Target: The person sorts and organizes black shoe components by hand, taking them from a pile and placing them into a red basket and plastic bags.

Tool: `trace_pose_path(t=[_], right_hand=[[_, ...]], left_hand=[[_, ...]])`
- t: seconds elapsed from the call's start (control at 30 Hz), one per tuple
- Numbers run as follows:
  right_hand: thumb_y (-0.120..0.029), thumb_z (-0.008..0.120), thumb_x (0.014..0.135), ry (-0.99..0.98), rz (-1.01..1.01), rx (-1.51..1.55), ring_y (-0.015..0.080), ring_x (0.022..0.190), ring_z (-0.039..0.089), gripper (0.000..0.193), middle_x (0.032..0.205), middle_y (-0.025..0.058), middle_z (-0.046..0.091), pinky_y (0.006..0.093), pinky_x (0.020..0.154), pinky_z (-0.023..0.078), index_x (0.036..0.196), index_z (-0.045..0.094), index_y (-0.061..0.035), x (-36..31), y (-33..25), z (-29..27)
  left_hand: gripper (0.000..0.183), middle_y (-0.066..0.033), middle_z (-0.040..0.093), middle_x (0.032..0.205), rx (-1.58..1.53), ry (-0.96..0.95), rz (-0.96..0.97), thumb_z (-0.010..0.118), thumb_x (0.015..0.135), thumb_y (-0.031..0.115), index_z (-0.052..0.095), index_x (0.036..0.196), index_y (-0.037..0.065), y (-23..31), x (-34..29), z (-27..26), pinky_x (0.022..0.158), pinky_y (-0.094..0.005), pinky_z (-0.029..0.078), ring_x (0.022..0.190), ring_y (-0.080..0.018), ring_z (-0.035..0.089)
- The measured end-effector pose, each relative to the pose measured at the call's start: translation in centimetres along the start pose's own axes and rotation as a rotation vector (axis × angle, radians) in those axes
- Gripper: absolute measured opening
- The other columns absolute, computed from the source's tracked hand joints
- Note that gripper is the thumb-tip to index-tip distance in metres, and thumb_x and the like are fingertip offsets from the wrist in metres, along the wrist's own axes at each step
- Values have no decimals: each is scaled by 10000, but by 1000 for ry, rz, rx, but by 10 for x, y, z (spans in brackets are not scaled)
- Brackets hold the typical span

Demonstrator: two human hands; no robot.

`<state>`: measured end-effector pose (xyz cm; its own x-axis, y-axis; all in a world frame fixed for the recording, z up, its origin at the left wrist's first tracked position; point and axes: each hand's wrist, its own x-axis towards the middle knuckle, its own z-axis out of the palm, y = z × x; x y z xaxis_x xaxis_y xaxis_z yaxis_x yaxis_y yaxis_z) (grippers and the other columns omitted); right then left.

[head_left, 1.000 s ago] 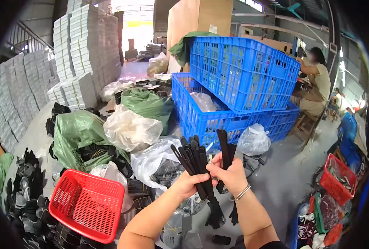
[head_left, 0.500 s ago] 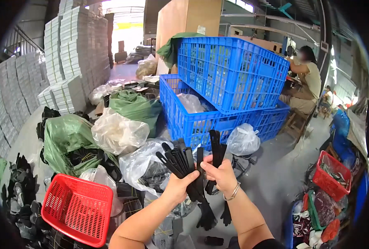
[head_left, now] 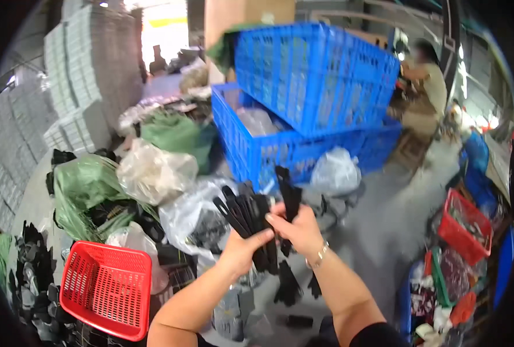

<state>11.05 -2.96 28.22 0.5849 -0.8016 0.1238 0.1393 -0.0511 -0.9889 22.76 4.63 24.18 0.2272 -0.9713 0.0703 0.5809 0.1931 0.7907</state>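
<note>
My left hand (head_left: 238, 251) is closed around a fanned bundle of flat black straps (head_left: 242, 214), its thumb pressed across them. Some of these straps show slot-like loops at their upper ends. Close beside it on the right, my right hand (head_left: 301, 232) grips a smaller bunch of black straps (head_left: 290, 194) that stands upright. The right thumb and fingertips meet the right edge of the left bundle. Motion blur hides which single strap they touch. Below the hands, a dark, finger-shaped bunch (head_left: 288, 283) hangs or lies; I cannot tell which.
An empty-looking red basket (head_left: 141, 295) stands at the lower left, near piles of dark pieces. Blue crates (head_left: 251, 151) are stacked ahead, with plastic bags (head_left: 336, 172) around them. A person (head_left: 427, 87) sits at the far right. Another red basket (head_left: 469, 251) stands at the right.
The head view has shifted, and the scene sits slightly higher and farther left. My hands have drawn closer together, and the strap that stood apart between them now merges with the left bundle.
</note>
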Motion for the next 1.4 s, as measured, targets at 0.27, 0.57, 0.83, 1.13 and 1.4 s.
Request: trace_pose_path(t=[0.27, 0.57, 0.83, 1.13, 1.4], right_hand=[[-559, 372, 876, -109, 173, -165, 44, 633, 381, 560, 833, -26, 470, 178, 498, 335, 1101, 514, -66, 18, 39, -27], [-711, 326, 783, -310, 473, 13, 193, 661, 499, 969, 1253, 203, 267, 314, 610, 449, 1396, -12, -41, -39, 151, -38], [-273, 660, 726, 637, 531, -744, 299, 813, 604, 305, 862, 160, 627, 340, 755, 471, 836, 590, 2, -76, 358, -229], [-240, 746, 627, 583, 817, -752, 273, 808, 619, 335, 826, 130, 648, 342, 743, 489, 852, 616, -29, -68, 376, -269], [-102, 691, 744, 568, 460, 136, 80, 554, 471, 164, 669, 8, 553, 206, 493, 383, 836, 583, -21, -3, 243, -258]], left_hand=[[311, -77, 574, 1012, 52, 240, -81, 598, 801, 96, 506, 1087, 14, -10, 0, -17, 640, -326, 509, 786, -203, 596], [227, -67, 603, 884, 34, 293, -559, 572, 808, 75, 541, 1023, 9, -101, -19, -49, 644, -327, 500, 712, -187, 588], [209, -71, 601, 855, 168, 463, -547, 590, 790, 59, 527, 989, 45, -104, -15, -61, 572, -331, 484, 642, -196, 565], [208, -73, 606, 850, 227, 542, -590, 589, 779, 41, 537, 980, 41, -112, -17, -85, 573, -330, 492, 641, -198, 575], [236, -90, 611, 875, 159, 495, -547, 619, 744, 3, 545, 967, 18, -97, -11, -81, 618, -354, 503, 682, -226, 586]])
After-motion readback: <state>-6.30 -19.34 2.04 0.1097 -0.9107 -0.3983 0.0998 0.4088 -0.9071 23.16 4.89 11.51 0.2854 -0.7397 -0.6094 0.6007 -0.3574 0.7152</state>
